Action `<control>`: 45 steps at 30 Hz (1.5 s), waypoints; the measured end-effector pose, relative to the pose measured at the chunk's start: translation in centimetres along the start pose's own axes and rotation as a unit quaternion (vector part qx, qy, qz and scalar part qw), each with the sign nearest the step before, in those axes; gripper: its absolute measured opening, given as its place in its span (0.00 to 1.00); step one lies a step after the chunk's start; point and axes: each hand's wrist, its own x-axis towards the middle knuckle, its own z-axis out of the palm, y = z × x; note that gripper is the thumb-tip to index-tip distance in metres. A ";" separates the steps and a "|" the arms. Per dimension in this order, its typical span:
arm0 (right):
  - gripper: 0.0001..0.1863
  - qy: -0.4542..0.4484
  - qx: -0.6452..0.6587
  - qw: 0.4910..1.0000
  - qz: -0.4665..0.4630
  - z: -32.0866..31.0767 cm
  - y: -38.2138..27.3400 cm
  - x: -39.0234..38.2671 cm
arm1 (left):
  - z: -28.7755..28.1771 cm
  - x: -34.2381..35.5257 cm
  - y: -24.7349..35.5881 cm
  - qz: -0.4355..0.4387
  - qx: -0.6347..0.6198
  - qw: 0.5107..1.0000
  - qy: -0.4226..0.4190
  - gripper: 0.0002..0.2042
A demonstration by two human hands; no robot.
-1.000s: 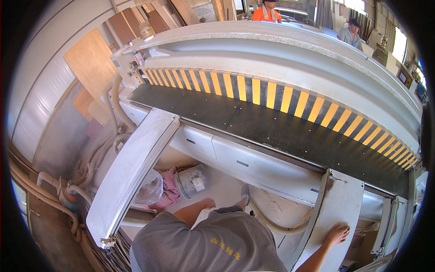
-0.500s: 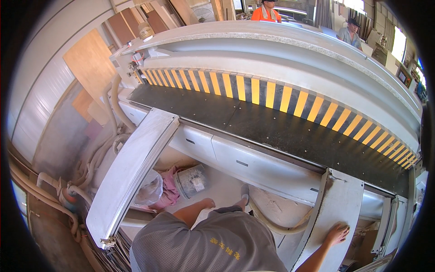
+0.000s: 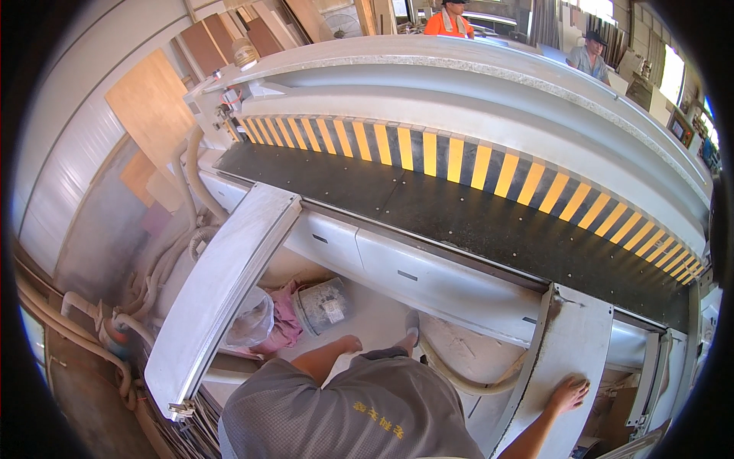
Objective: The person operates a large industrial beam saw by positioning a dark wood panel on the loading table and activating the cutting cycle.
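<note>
My right hand [image 3: 569,394] rests on the white support arm [image 3: 575,329] at the right of a large panel machine. Its fingers lie over the surface and hold nothing that I can see. My left hand [image 3: 349,343] is low in front of my body, near my leg and a grey bucket [image 3: 321,304]. Its fingers are too small and partly hidden to make out. Ahead stretches the machine's black table [image 3: 397,191], with a yellow-and-black striped guard [image 3: 430,155] along its far side.
A second white support arm [image 3: 222,287] juts out at the left. Beside the bucket are pink cloth [image 3: 285,317] and a clear plastic bag [image 3: 252,321]. Hoses [image 3: 164,268] run along the left. Beyond the machine are a person in orange [image 3: 449,24] and one in grey [image 3: 590,58].
</note>
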 end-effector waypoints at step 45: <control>0.36 -0.003 0.015 1.000 -0.005 0.7 0.5 0.2 | -0.9 -0.9 2.0 -0.035 -0.014 0.999 -0.016 0.20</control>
